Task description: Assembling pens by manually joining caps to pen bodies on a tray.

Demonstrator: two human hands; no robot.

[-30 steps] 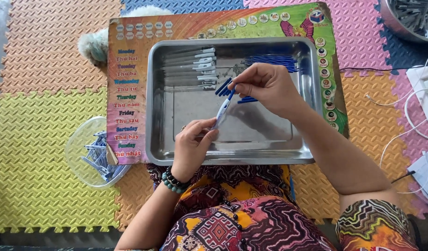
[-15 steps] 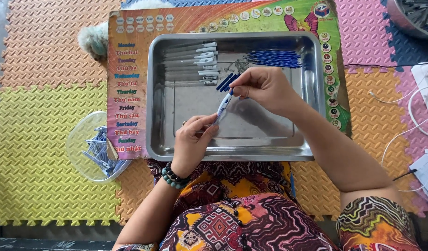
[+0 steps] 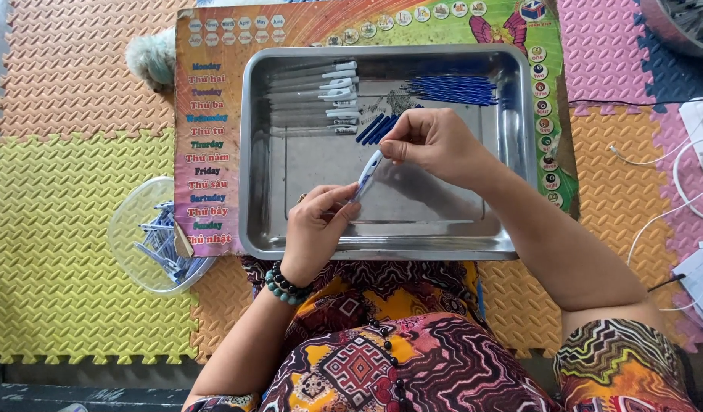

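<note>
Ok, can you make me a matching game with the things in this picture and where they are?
Things:
1. white and blue pen
2. bunch of blue refills
3. row of clear pen barrels
4. clear plastic bowl

Places:
A. far right corner of the metal tray
B. on the yellow mat, left of the tray
C. between the left hand and the right hand
D. far left part of the tray

Pairs: 1-C, 2-A, 3-D, 4-B

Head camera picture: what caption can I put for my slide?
Two hands, left hand and right hand, hold a pen above a metal tray of pen parts.
</note>
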